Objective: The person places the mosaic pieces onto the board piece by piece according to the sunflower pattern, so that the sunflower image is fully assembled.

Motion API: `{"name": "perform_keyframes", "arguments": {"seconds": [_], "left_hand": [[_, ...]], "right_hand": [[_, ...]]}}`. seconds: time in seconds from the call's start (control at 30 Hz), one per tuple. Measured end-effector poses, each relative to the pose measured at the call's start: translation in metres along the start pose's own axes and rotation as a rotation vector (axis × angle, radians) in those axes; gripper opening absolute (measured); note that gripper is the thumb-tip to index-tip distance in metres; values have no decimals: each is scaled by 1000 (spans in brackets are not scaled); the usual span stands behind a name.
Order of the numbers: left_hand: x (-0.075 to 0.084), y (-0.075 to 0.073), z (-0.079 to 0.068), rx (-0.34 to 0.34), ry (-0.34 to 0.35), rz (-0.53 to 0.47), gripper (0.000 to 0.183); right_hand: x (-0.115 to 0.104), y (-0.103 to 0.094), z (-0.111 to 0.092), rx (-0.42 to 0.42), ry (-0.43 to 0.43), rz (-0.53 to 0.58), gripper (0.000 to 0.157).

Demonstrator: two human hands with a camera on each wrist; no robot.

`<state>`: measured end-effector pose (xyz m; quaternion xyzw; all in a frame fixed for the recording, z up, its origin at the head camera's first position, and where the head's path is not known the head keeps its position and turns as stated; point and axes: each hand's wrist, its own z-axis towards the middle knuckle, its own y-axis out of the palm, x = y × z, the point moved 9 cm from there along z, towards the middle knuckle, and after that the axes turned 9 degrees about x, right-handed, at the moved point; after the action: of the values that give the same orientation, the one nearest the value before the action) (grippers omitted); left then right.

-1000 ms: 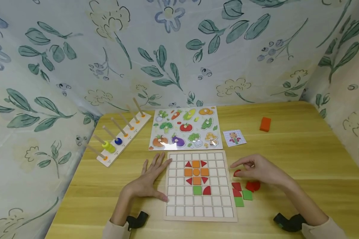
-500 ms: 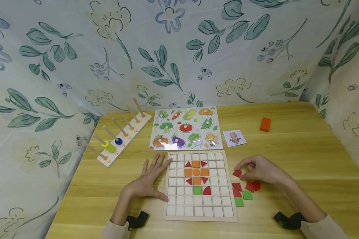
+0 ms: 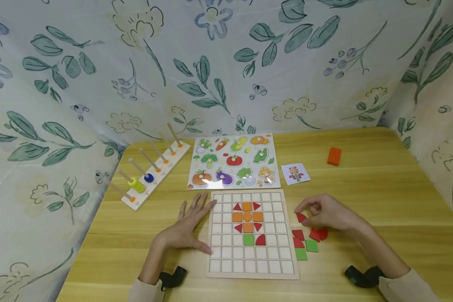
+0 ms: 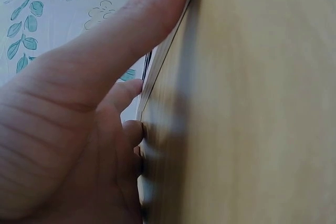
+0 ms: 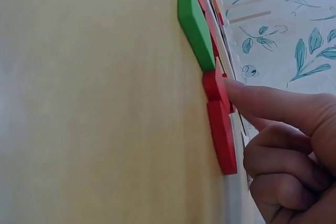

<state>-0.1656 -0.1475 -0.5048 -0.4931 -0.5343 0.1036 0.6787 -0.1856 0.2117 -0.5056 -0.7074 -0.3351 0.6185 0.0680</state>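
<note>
The right hand (image 3: 322,213) holds one small, flat red piece (image 3: 300,217), its pointed corner showing, between thumb and forefinger, while the left hand (image 3: 184,228), fingers spread wide, touches the pale, square-gridded board (image 3: 258,253) between both hands.

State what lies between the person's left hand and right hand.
In the head view, the wooden grid board, partly filled with coloured pieces, lies between the left hand and the right hand, which pinches a red piece.

A grid board (image 3: 261,266) lies on the desk (image 3: 381,188) before a vegetable puzzle (image 3: 249,162); loose tiles (image 3: 312,246) right, peg rack (image 3: 162,168) left.
</note>
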Motion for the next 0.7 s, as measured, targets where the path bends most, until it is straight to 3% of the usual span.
{"name": "perform_keyframes", "arguments": {"seconds": [0.7], "left_hand": [[-1, 1, 1, 0, 5, 8, 133]], "right_hand": [[-5, -7, 0, 147, 46, -62, 30]]}}
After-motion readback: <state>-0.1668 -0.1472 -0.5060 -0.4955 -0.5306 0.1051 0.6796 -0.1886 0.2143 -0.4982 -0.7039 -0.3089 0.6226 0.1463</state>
